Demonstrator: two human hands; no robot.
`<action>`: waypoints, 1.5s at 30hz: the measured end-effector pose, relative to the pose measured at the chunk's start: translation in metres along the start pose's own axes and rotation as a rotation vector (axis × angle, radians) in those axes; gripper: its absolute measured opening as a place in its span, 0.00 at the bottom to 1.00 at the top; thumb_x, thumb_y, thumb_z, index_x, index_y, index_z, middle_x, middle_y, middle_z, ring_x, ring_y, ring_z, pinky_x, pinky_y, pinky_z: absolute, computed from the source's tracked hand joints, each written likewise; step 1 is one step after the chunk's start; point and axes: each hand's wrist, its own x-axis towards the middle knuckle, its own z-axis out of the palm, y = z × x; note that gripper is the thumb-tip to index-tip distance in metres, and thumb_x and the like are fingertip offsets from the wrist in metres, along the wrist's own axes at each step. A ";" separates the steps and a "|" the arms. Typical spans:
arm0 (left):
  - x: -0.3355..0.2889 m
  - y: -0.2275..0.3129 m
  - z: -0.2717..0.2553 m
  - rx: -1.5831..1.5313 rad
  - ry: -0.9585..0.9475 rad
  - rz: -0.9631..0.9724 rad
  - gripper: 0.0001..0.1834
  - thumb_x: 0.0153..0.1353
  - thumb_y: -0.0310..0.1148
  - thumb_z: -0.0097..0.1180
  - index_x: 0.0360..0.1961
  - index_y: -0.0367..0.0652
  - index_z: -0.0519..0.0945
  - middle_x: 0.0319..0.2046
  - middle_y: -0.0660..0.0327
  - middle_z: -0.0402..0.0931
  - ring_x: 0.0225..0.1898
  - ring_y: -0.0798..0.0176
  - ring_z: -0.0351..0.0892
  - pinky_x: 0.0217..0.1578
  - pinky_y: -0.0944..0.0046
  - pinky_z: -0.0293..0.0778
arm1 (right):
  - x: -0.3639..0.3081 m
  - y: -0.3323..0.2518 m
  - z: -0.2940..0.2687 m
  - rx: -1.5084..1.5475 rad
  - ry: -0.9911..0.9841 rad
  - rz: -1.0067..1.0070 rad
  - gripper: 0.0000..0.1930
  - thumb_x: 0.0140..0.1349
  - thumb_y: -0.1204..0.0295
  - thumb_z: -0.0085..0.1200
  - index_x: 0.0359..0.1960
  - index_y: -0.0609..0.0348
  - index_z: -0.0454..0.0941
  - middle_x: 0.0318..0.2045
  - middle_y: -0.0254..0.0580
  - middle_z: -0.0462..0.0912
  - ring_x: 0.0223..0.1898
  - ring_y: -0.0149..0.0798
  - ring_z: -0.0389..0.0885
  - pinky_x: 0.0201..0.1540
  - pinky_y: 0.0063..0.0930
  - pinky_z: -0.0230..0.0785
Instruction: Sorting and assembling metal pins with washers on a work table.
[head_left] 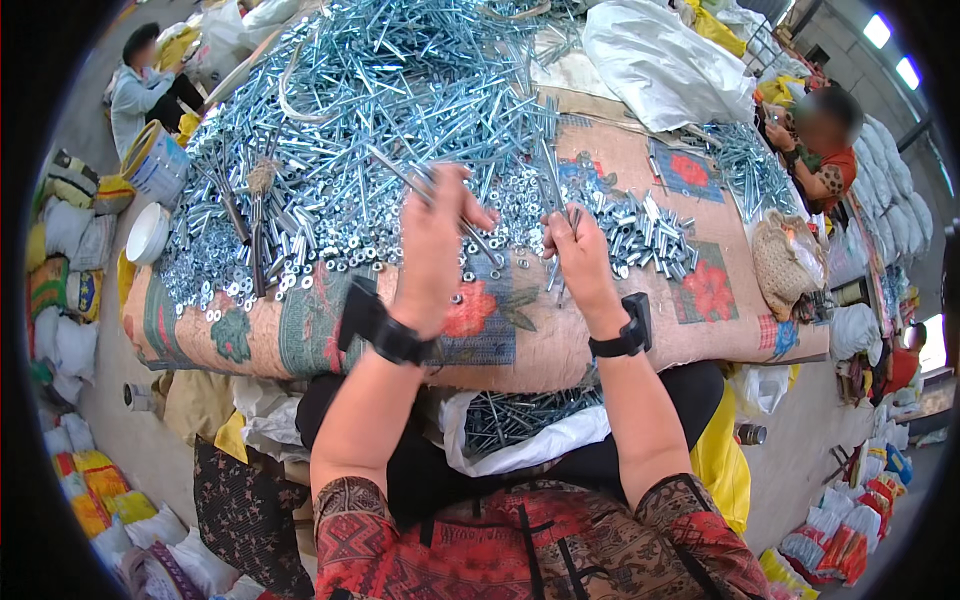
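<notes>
My left hand (435, 230), slightly blurred, is over the middle of the table. It is closed around a long metal bolt (395, 170), which slants down toward a loose washer. My right hand (580, 255) pinches several long bolts (549, 172) that point up and away; their lower ends stick out beneath the fingers. Around both hands lie small nuts and washers (510, 215). Short metal sleeves (655, 235) lie to the right of my right hand. Beyond them rises a big heap of long bolts (400, 70).
A patterned cloth (560, 345) covers the table. Below its front edge, a white sack (455, 440) holds more bolts. At left stand a white bowl (148, 234) and a bucket (157, 165). A woven bag (790, 265) sits at right. Other people work at both sides.
</notes>
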 end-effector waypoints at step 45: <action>-0.084 -0.046 -0.018 -0.666 -0.129 -0.629 0.20 0.69 0.31 0.45 0.60 0.38 0.65 0.51 0.49 0.74 0.52 0.52 0.76 0.53 0.51 0.76 | -0.049 -0.040 0.057 0.026 0.096 0.244 0.16 0.73 0.61 0.39 0.40 0.63 0.70 0.29 0.39 0.82 0.28 0.31 0.83 0.29 0.22 0.75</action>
